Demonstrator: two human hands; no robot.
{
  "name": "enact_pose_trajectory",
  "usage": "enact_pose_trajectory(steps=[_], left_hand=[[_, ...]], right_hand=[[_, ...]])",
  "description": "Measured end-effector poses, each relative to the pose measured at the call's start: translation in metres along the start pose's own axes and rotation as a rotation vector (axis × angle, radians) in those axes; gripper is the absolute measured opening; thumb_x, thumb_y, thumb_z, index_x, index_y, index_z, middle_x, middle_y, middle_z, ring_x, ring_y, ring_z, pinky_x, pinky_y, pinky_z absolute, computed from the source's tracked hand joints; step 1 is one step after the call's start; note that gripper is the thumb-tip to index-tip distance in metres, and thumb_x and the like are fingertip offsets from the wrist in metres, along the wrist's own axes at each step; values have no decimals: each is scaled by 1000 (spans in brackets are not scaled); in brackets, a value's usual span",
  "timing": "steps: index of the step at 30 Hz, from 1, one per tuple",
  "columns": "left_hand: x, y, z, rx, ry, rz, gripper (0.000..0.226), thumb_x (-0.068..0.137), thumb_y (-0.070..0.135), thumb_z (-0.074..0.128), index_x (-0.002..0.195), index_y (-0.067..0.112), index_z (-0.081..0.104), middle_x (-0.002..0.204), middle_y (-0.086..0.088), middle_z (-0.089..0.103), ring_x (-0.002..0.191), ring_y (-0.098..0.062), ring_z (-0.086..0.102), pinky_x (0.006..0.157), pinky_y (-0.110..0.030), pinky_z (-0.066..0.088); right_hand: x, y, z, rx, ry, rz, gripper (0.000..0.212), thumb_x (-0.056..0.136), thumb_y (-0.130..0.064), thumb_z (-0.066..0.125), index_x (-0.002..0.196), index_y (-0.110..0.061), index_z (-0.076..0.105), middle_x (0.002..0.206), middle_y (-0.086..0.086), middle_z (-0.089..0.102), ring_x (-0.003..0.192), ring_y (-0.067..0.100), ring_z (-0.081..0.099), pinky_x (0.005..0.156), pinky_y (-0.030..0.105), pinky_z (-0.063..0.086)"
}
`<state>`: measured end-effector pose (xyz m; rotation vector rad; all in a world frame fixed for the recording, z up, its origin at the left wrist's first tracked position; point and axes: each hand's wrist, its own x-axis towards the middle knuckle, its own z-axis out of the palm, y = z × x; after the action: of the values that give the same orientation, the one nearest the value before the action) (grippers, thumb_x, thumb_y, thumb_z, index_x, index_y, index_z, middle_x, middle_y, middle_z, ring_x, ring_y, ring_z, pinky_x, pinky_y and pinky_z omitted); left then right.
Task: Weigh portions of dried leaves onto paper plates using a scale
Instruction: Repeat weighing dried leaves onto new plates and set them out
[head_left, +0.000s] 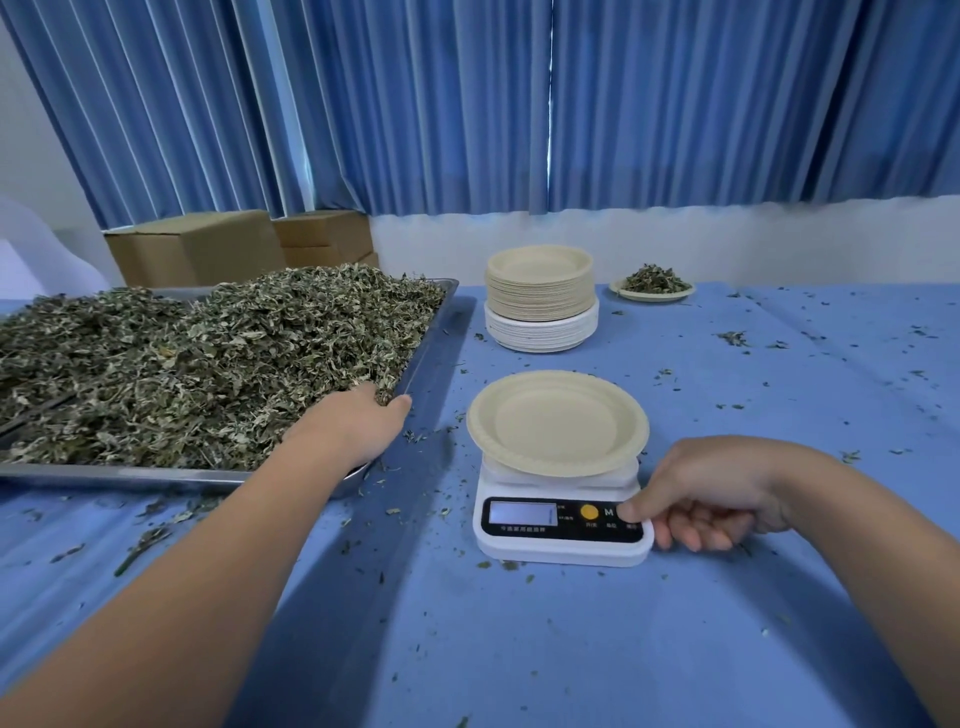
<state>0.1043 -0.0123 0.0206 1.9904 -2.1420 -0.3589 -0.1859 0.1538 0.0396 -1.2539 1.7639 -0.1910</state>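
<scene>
The right hand (711, 493) pinches the corner of the scale (561, 545), thumb on a button, fingers curled under. Just behind the thumb, an empty paper plate (556, 423) sits on the scale. The left hand (358, 423) lies in the dried leaves (208, 364) at the corner of the tray (156, 474). Its fingers are buried, so I cannot tell if they grab. I think the scale is being set to zero. Next, a small handful goes onto the plate.

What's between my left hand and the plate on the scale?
Head view: between the left hand and the empty paper plate on the scale lies the metal tray's rim, then a strip of blue tablecloth strewn with leaf crumbs.
</scene>
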Motion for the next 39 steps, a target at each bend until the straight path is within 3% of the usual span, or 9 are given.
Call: enact_pose_trajectory(steps=[9, 16, 20, 22, 26, 29, 34, 37, 39], left_hand=[[-9, 13, -4, -51, -16, 88, 54, 103, 45, 32, 144, 12, 40, 145, -11, 46, 130, -32, 44, 103, -37, 36], [-9, 6, -2, -79, -2, 57, 61, 100, 54, 33, 134, 5, 46, 125, -13, 56, 98, -26, 50, 79, -31, 36], [-7, 3, -5, -96, 78, 87, 50, 99, 52, 39, 73, 10, 48, 69, -6, 53, 61, -19, 47, 53, -31, 31], [-9, -1, -9, -138, 116, 83, 48, 101, 44, 42, 65, 12, 41, 60, -5, 46, 56, -20, 43, 50, -30, 28], [-12, -6, -18, -327, 124, 70, 37, 100, 38, 46, 100, 5, 60, 58, -5, 52, 57, -24, 49, 47, -27, 30], [-13, -6, -24, -379, 152, 89, 55, 100, 40, 46, 144, 9, 42, 67, -8, 61, 48, -13, 47, 43, -24, 32], [-8, 8, -39, -416, 267, 211, 52, 99, 42, 47, 142, 12, 46, 51, 4, 53, 28, -1, 40, 31, -16, 28], [-11, 26, -54, -413, 335, 304, 21, 99, 41, 47, 100, 25, 60, 56, 1, 55, 43, -11, 47, 46, -25, 34], [-13, 42, -63, -449, 367, 356, 34, 99, 39, 47, 82, 12, 60, 57, -2, 53, 48, -16, 45, 51, -28, 34]], right_hand=[[-8, 16, -17, 149, 34, -113, 34, 74, -41, 75, 62, -11, 66, 52, 5, 49, 36, 12, 35, 33, 16, 19], [19, 27, -24, 515, 627, -233, 32, 92, -28, 62, 69, -6, 61, 48, 2, 47, 35, 13, 36, 33, 18, 27], [35, 21, -11, 448, 721, -301, 41, 92, -34, 61, 61, -8, 59, 46, -2, 50, 39, 13, 37, 40, 22, 33], [38, 19, -10, 432, 694, -257, 41, 93, -34, 60, 60, -9, 57, 45, -3, 51, 38, 12, 39, 39, 21, 34], [38, 12, -22, 537, 597, -100, 33, 94, -25, 59, 69, -4, 60, 47, 3, 53, 35, 14, 41, 33, 21, 32], [40, 8, -25, 580, 573, -58, 32, 96, -20, 55, 71, -2, 59, 49, 7, 51, 35, 15, 43, 32, 19, 32], [45, 11, -24, 615, 644, -91, 28, 97, -18, 55, 76, 0, 59, 54, 10, 53, 37, 17, 47, 31, 20, 37], [48, 13, -24, 606, 639, -106, 28, 96, -19, 56, 76, 1, 60, 51, 9, 54, 34, 15, 49, 31, 19, 37], [50, 14, -25, 599, 640, -105, 28, 95, -19, 56, 75, 0, 60, 50, 9, 55, 34, 15, 49, 32, 19, 37]])
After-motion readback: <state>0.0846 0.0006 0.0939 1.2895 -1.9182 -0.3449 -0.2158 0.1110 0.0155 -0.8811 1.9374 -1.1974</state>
